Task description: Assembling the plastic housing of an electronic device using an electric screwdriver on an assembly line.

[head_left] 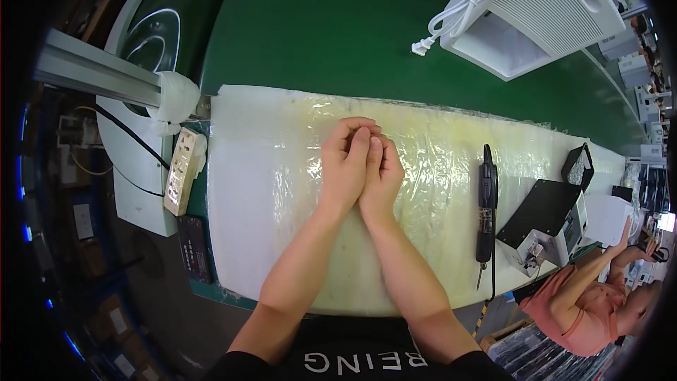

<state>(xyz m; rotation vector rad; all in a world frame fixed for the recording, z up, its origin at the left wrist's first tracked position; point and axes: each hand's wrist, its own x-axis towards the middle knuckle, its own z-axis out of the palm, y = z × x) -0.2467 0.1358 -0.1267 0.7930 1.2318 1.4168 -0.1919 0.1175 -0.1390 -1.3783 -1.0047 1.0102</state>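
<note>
My left hand (345,167) and my right hand (383,174) rest together over the middle of a padded mat (271,233) wrapped in clear plastic. Their inner sides touch, thumbs lying side by side, and the fingers of both are curled closed. No object shows between them, though the palms are turned out of sight. Nearest on the right, a black electric screwdriver (486,204) lies lengthwise on the mat, apart from my right hand, its bit toward me and its cable alongside.
Ahead is a green surface (317,28) with a white ribbed housing (564,7) and its coiled white cord (469,3). At left are a power strip (181,173), a black device (193,248) and a metal post (99,67). A black-and-white box (546,219) and a co-worker (582,303) are at right.
</note>
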